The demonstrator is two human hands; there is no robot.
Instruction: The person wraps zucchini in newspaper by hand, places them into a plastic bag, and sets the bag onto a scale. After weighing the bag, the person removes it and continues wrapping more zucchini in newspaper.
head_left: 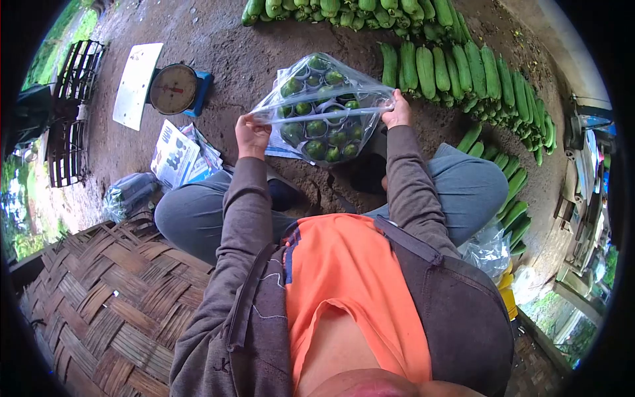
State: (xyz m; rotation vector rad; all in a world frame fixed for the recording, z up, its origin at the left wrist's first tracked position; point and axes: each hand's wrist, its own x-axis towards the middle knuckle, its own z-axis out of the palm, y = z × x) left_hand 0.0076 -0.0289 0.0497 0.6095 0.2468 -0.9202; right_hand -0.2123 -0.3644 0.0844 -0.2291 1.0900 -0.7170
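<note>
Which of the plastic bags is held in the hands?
The clear bag of cucumbers, gripped by left hand and right hand; the bag by the left knee lies on the ground.

Open dirt floor at eleven o'clock of the bag gives passage. Cucumber rows wall off twelve through three o'clock; the scale and papers crowd ten. Below the bag, between the knees, the shadowed gap seems clear.

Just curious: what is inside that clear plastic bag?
Green cucumbers packed upright in the plastic bag, gripped at its edges by the left hand and right hand. Only round ends show; their lengths and the bag's bottom are covered.
</note>
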